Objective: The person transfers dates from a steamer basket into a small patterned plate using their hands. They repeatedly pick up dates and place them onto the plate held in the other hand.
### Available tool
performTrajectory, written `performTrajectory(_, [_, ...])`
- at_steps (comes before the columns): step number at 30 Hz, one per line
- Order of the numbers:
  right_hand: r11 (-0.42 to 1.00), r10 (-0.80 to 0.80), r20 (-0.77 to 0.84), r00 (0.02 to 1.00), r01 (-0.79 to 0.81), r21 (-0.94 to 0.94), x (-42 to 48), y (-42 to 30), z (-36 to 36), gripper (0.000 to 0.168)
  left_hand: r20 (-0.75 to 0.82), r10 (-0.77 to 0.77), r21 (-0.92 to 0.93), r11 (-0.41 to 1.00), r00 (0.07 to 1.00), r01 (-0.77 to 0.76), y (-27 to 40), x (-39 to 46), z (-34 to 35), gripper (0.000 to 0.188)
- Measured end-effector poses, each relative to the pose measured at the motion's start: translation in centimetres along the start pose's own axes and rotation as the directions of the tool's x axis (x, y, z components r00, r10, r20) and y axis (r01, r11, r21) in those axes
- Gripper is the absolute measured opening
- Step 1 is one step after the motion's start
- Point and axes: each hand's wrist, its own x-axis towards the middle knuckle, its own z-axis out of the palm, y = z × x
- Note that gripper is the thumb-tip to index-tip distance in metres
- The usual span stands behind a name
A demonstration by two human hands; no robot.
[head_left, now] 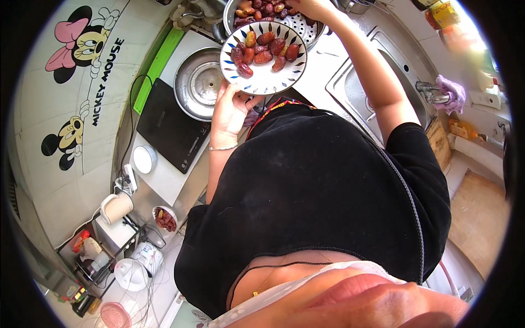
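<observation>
With my left hand (232, 108) I grip the near edge of a white plate (262, 80) that has a dark rim and blue leaf marks. Several red dates (263, 56) lie on it, mostly over its far half. Just beyond the plate stands a metal steamer pot (308, 29) with a perforated tray, holding more dates (268, 8). My right hand (313, 9) reaches to the dates at the pot's right side; its fingertips are cut off by the top edge of the picture, so whether they hold a date is unclear.
A metal lid (197, 88) lies left of the plate, partly over a black induction cooker (168, 127). A white bowl (145, 159) is near the wall. Further back, another bowl (165, 219) holds dates. At right are a steel sink (359, 88) and a faucet (437, 98) with a purple cloth.
</observation>
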Motion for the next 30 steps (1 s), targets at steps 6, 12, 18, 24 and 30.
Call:
performTrajectory(6, [0.959,-0.136,0.253,0.958,0.192,-0.210,1.1,3.8,6.3,0.038,-0.012,-0.007,-0.004,1.000,1.000,0.007,0.0,-0.1,0.0,0.046])
performTrajectory(12, [0.920,-0.153,0.136,0.979,0.192,-0.341,1.9,3.5,8.3,0.046,-0.018,0.010,-0.008,1.000,1.000,-0.010,0.0,-0.2,0.1,0.044])
performTrajectory(18, [0.985,0.014,0.255,0.967,-0.057,0.161,2.2,-5.2,-0.6,0.032,0.003,0.027,-0.027,0.999,1.000,-0.027,-0.3,0.0,-0.2,0.040])
performTrajectory(24, [0.979,-0.184,0.553,0.813,0.101,0.177,-2.9,-13.6,-4.6,0.027,0.004,0.007,0.014,1.000,1.000,-0.007,0.3,-0.3,0.7,0.041])
performTrajectory(30, [0.981,-0.132,0.425,0.896,0.178,-0.070,-5.0,-14.4,-0.3,0.034,0.035,-0.026,-0.003,1.000,0.999,0.026,0.5,0.2,0.1,0.048])
